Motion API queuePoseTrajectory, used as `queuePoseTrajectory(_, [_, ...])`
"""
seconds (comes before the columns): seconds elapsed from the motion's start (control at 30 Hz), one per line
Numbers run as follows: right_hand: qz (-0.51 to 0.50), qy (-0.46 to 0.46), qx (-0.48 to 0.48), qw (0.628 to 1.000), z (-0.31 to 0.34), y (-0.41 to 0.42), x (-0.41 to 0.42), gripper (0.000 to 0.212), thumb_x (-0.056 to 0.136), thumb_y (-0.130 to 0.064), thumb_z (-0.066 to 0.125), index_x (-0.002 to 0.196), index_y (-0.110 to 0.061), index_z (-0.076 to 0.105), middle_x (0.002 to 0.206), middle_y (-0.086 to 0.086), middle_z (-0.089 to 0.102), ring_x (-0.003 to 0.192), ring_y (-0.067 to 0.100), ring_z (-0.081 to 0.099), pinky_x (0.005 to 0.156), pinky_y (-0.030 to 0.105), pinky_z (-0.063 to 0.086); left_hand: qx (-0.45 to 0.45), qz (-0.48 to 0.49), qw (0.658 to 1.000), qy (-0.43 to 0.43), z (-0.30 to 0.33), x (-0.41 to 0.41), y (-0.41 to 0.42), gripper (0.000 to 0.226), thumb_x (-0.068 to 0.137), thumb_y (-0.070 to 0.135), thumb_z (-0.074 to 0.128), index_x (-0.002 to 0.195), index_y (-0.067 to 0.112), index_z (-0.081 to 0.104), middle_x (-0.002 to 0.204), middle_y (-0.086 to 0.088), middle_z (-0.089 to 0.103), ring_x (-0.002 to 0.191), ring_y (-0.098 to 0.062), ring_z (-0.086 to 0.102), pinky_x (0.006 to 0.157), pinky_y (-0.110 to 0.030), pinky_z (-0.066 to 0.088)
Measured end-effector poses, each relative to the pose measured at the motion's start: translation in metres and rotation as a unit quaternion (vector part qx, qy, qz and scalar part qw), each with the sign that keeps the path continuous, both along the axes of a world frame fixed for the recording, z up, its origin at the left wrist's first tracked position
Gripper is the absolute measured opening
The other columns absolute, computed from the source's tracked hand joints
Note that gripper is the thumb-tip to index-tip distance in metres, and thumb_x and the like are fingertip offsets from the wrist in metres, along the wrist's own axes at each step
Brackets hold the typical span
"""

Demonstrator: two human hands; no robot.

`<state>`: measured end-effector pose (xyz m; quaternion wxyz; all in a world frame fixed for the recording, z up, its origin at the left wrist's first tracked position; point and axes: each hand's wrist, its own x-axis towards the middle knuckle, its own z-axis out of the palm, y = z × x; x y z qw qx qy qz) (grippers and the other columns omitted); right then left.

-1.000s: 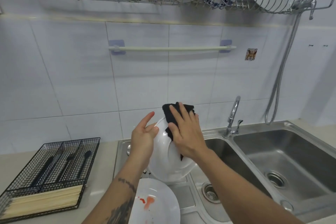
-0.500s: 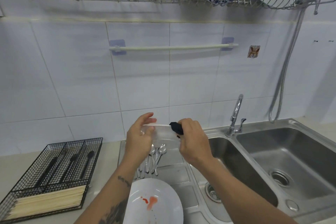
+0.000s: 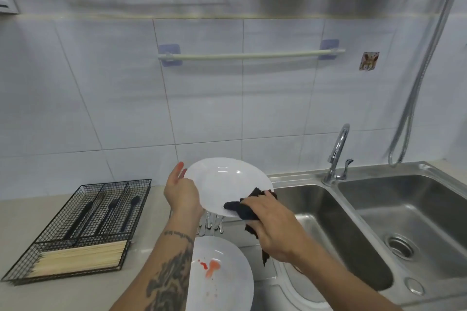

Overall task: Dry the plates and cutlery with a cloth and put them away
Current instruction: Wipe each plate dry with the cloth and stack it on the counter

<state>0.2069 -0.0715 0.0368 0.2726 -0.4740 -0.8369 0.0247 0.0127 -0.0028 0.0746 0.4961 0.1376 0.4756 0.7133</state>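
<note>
I have turned the plate face up and now I dry its inner side.

A moment ago the plate (image 3: pixel 225 182) stood on its edge between my hands; now its hollow looks at me, so I judge the back is finished. My left hand (image 3: pixel 180 194) holds the left rim, fingers curled behind and thumb on the front. My right hand (image 3: pixel 271 222) grips the black cloth (image 3: pixel 242 208) and presses it on the lower right rim. The plate is in the air above the spoons (image 3: pixel 212 222), behind the stained plate (image 3: pixel 222 278).

Two white plates (image 3: pixel 222 182) (image 3: pixel 222 275), one cloth (image 3: pixel 242 209), two basins (image 3: pixel 328 230) (image 3: pixel 414 214).
</note>
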Motion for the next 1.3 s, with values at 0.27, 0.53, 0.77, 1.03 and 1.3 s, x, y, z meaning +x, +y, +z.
queuePoseTrajectory(0.27, [-0.074,-0.006,-0.143,0.987,-0.007,0.013,0.028,0.049,0.102,-0.033,0.036,0.149,-0.024,0.028,0.157,-0.007,0.023,0.143,0.015,0.019,0.116,0.025,0.002,0.045,-0.081,0.983,0.160,-0.007,0.030,-0.023,0.046,0.096,-0.006,0.046,0.125,0.025,0.065,0.122,0.006,0.069,0.112,-0.018,0.066,0.097,-0.041,0.054])
queuePoseTrajectory(0.53, [0.060,-0.021,-0.157,0.986,0.009,0.010,0.004,0.061,0.102,-0.037,0.033,0.154,-0.028,0.002,0.160,-0.013,-0.007,0.141,0.004,-0.008,0.113,0.024,-0.010,0.063,-0.061,0.984,0.154,-0.001,0.059,-0.039,0.043,0.097,-0.008,0.047,0.118,0.023,0.067,0.118,0.007,0.072,0.108,-0.014,0.067,0.082,-0.025,0.055])
queuePoseTrajectory(0.77, [-0.018,-0.132,-0.068,0.989,-0.009,0.045,0.015,0.067,0.095,-0.040,0.021,0.154,-0.018,-0.001,0.161,-0.001,-0.008,0.146,0.029,0.005,0.119,0.043,-0.003,0.038,-0.007,0.989,0.143,-0.001,0.035,-0.063,0.041,0.095,-0.009,0.048,0.110,0.023,0.070,0.114,0.007,0.073,0.106,-0.019,0.069,0.092,-0.040,0.056])
queuePoseTrajectory(1.03, [0.182,-0.099,-0.099,0.973,-0.003,-0.006,-0.100,0.065,0.098,-0.019,0.039,0.154,-0.025,0.006,0.161,-0.011,-0.002,0.145,0.019,0.005,0.114,0.026,-0.007,0.032,0.072,0.988,0.131,-0.015,-0.049,-0.106,0.042,0.095,-0.012,0.047,0.112,0.021,0.067,0.120,-0.006,0.071,0.111,-0.025,0.067,0.098,-0.043,0.053])
queuePoseTrajectory(1.3, [0.178,-0.135,-0.131,0.966,-0.023,-0.036,-0.183,0.074,0.084,0.005,0.040,0.149,-0.028,0.030,0.156,-0.016,0.023,0.139,0.014,0.026,0.110,0.030,0.030,-0.029,0.137,0.982,0.124,-0.065,-0.189,-0.170,0.040,0.094,-0.011,0.046,0.114,0.016,0.067,0.118,-0.005,0.071,0.107,-0.026,0.067,0.096,-0.044,0.053])
